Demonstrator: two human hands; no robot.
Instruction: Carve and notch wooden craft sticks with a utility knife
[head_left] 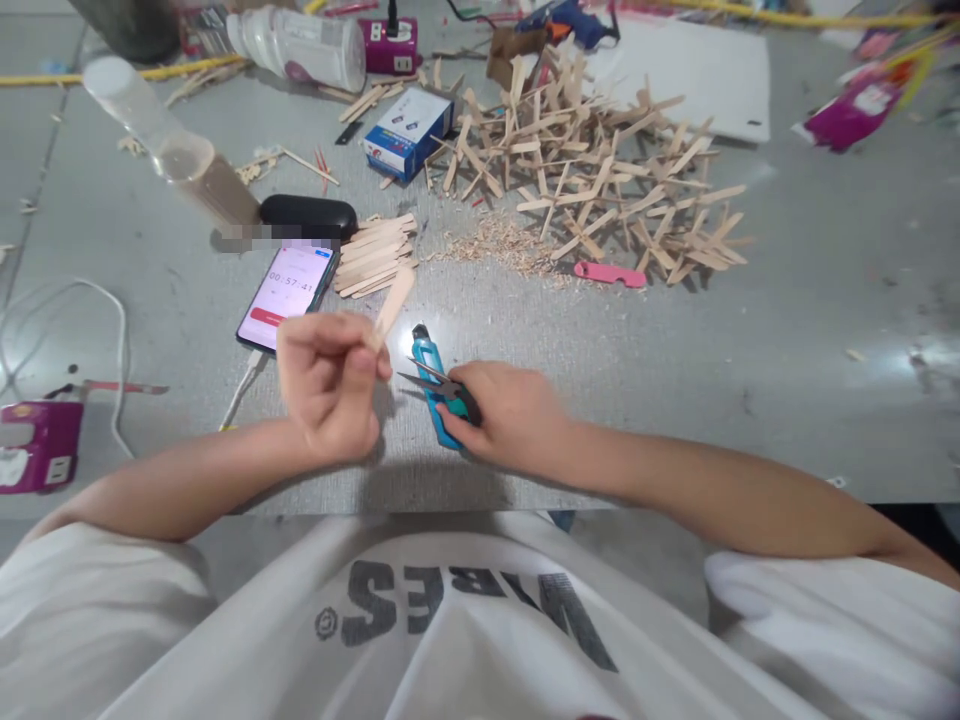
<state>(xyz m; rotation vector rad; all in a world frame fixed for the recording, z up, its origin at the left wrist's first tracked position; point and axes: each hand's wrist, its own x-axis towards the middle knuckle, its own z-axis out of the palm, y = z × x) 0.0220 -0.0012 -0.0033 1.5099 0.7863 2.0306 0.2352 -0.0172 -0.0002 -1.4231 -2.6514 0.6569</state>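
Between the thumb and fingers of my left hand (330, 380) is a flat wooden craft stick (395, 300), tilted up and to the right. My right hand (514, 415) is wrapped round a pair of scissors (442, 385), whose dark blades stand apart and point left toward my left hand. Just under the scissors a blue utility knife (426, 350) lies on the table, its lower part close to my right fingers. Behind my left hand, a row of craft sticks (375, 258) lies stacked beside a phone (289, 290) with a running timer.
A large heap of crossed craft sticks (592, 160) covers the back right, with wood shavings (499, 245) and a pink cutter (611, 274) before it. Around stand a blue box (409, 132), a black case (309, 216), a bottle of brown liquid (217, 190) and a glue gun (574, 22).
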